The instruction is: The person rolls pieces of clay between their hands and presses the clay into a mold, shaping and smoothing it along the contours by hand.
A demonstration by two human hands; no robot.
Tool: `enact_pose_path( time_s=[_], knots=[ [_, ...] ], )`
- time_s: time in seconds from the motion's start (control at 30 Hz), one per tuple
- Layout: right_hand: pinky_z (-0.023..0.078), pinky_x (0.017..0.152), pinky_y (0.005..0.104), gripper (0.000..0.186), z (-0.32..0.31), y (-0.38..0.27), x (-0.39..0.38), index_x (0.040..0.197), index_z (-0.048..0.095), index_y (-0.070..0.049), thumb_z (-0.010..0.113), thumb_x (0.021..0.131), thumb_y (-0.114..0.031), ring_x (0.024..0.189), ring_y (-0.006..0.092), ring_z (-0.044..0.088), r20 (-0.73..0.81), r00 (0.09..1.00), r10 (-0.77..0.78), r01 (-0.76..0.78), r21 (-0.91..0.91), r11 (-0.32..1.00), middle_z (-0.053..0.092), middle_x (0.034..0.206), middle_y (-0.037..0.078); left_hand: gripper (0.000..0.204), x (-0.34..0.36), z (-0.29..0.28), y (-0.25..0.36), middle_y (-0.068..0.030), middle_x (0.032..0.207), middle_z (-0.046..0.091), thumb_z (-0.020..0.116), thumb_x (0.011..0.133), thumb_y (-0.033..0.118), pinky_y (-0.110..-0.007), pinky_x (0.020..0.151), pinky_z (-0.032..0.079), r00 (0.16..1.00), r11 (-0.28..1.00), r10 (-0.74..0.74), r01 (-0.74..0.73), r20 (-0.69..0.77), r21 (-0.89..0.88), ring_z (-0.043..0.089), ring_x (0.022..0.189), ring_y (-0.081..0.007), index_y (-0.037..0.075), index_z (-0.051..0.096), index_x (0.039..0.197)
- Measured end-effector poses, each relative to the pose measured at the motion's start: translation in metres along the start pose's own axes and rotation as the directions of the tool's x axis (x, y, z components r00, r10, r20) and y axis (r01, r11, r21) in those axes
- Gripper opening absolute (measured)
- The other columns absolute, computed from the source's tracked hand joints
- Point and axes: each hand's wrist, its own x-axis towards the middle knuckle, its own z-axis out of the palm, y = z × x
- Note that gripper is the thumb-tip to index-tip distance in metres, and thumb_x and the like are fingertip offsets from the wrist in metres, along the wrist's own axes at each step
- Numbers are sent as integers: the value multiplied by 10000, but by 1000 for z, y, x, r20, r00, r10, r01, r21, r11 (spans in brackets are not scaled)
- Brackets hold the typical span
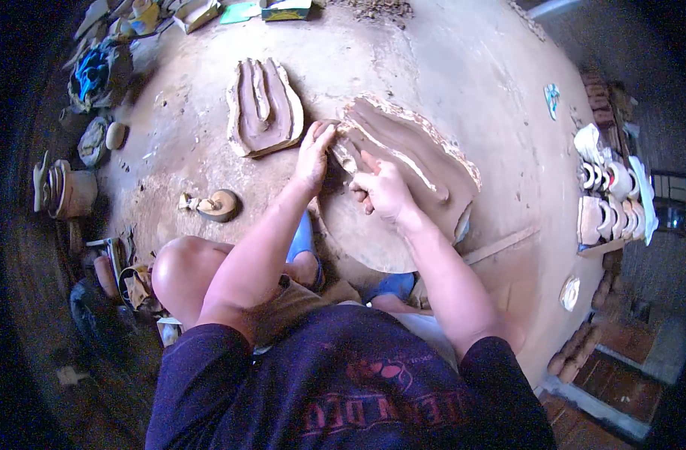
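Observation:
In front of me, slightly right of the middle, lies a large brown clay mould [452, 172] with long raised ridges and a pale, rough rim. My left hand [314, 155] is closed round its near left edge, by the end of a ridge. On the same side of the mould, my right hand [382, 189] presses its extended index finger against the clay near a ridge. The other fingers of that hand are curled in, and whether they hold a small tool is hidden. A smaller clay mould [290, 124] with similar grooves lies beyond my left hand.
A round dark object with a pale knobbly piece [221, 205] sits on the floor left of my knee. At the far left stand a bucket [80, 193] and a bag with blue cloth [93, 73]. Curved pale pieces [613, 217] are stacked at the right. A flip-flop [552, 101] lies far right.

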Motion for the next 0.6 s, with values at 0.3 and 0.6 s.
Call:
enact_pose_path(
  time_s=[0.3,0.6],
  knots=[
    [429,432,270,826,4,-13,42,1540,331,148,660,820,-85,545,101,578,-1,998,-69,68,-164,984,651,732,51,447,5,6,11,-117,1373,618,601,1045,295,-354,1114,420,998,999,-53,54,33,-9,572,1267,-213,18,540,1391],
    [593,699,304,670,5,-45,92,1485,524,18,744,867,-119,769,168,731,-114,931,-347,286,-363,887,761,887,163,499,20,-1,10,-144,1417,600,604,1045,286,-355,1172,368,999,999,-50,50,14,18,543,1323,-217,-8,498,1434]
  ],
)
